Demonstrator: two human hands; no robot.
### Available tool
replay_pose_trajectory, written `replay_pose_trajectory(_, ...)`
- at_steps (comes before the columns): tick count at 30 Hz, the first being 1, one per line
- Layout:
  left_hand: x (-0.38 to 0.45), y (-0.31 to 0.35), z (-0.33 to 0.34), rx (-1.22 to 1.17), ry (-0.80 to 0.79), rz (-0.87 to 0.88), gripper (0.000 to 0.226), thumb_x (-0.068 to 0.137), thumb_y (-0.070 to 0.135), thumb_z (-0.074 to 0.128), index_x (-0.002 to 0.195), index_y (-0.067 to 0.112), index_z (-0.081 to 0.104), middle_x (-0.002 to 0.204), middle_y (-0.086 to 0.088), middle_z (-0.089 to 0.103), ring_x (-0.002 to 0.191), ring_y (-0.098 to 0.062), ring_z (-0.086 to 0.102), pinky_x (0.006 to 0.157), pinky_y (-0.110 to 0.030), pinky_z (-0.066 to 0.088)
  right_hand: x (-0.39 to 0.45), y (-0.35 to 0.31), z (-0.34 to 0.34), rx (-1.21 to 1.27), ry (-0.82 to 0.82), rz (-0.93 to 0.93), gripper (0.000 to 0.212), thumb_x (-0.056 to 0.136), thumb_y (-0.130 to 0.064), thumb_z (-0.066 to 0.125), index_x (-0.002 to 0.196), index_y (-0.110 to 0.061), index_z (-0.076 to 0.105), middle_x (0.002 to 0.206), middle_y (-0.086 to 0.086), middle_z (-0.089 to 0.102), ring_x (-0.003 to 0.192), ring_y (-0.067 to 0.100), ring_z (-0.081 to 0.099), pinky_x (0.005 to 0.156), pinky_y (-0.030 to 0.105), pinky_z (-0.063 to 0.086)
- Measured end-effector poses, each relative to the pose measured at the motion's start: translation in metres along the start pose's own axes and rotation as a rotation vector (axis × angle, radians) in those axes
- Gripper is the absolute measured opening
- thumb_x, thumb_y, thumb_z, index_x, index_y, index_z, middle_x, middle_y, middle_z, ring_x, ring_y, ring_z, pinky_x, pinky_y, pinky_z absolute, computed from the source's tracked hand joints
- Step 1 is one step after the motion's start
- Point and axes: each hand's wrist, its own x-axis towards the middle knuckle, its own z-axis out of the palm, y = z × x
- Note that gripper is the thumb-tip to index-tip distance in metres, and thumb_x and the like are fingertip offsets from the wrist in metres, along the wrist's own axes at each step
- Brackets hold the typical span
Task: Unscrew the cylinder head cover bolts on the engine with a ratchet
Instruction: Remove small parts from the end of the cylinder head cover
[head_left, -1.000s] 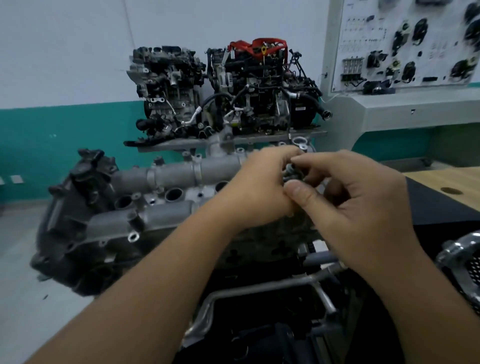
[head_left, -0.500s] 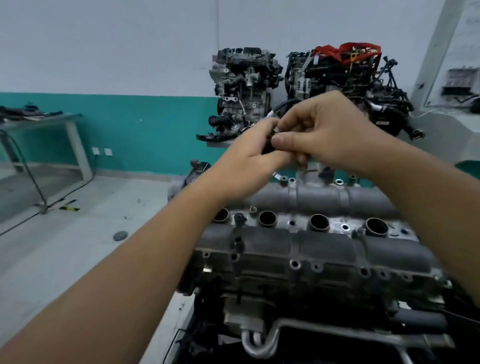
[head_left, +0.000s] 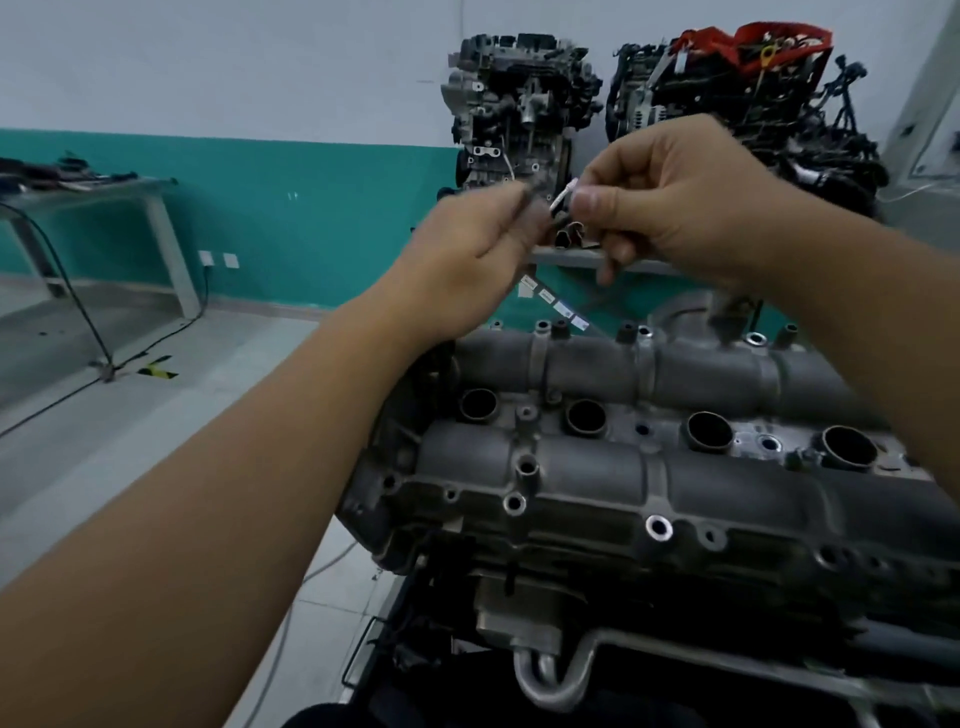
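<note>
Both hands are raised above the grey cylinder head cover (head_left: 597, 467) of the engine. My left hand (head_left: 467, 260) and my right hand (head_left: 675, 197) meet fingertip to fingertip and pinch a small dark metal part (head_left: 558, 221), blurred by motion. I cannot tell what the part is. Along the cover's far edge stand several dark bolts (head_left: 559, 328). Bare round bolt holes (head_left: 658, 527) show along its near edge. Four open plug wells (head_left: 586, 417) run down the middle. No ratchet is in view.
Two other engines (head_left: 519, 104) (head_left: 737, 93) sit on a stand behind my hands. A grey table (head_left: 119, 189) with tools stands at the far left, with a black cable (head_left: 78, 306) trailing to the floor. A curved metal pipe (head_left: 550, 675) hangs below the engine.
My view swung left and then moved closer to the engine. Both hands lifted from the cover's right end into the air, still together around the small part.
</note>
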Motion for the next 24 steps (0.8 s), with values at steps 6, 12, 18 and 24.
replay_pose_trajectory(6,0.003,-0.004,-0.002,0.366,-0.315,-0.131,0.025,0.106,0.043,0.047,0.095,0.029,0.065,0.087,0.012,0.072,0.085,-0.013,0.063,0.078,-0.041,0.052,0.002,0.011,-0.003,-0.286,0.176,0.047,0.019,0.099,-0.025,0.068,0.086,-0.012,0.067,0.066,0.004,0.07,0.044,0.015,0.061,0.045,0.03,0.055)
replay_pose_trajectory(12,-0.001,0.002,-0.005,0.587,-0.466,-0.061,0.022,0.097,0.054,0.058,0.111,0.047,0.073,0.091,0.012,0.067,0.096,-0.022,0.063,0.069,-0.033,0.042,-0.005,0.021,0.012,-0.298,0.27,0.096,0.023,0.1,-0.025,0.068,0.083,-0.01,0.065,0.062,0.003,0.069,0.041,0.017,0.06,0.044,0.032,0.054)
replay_pose_trajectory(18,-0.009,0.011,-0.006,0.787,-0.577,0.068,0.035,0.1,0.056,0.048,0.132,0.053,0.06,0.121,0.005,0.069,0.115,-0.027,0.062,0.078,-0.036,0.041,-0.004,0.025,0.019,-0.223,0.311,0.14,0.022,0.099,-0.025,0.069,0.086,-0.008,0.066,0.068,0.011,0.07,0.043,0.019,0.063,0.044,0.03,0.053)
replay_pose_trajectory(24,-0.02,0.023,0.007,0.89,-0.573,-0.038,0.029,0.101,0.044,0.046,0.123,0.036,0.062,0.088,0.005,0.05,0.119,-0.027,0.051,0.088,-0.053,0.032,0.001,0.027,0.026,-0.251,0.276,0.163,0.02,0.1,-0.02,0.068,0.085,-0.006,0.066,0.067,0.013,0.07,0.045,0.021,0.065,0.047,0.035,0.057)
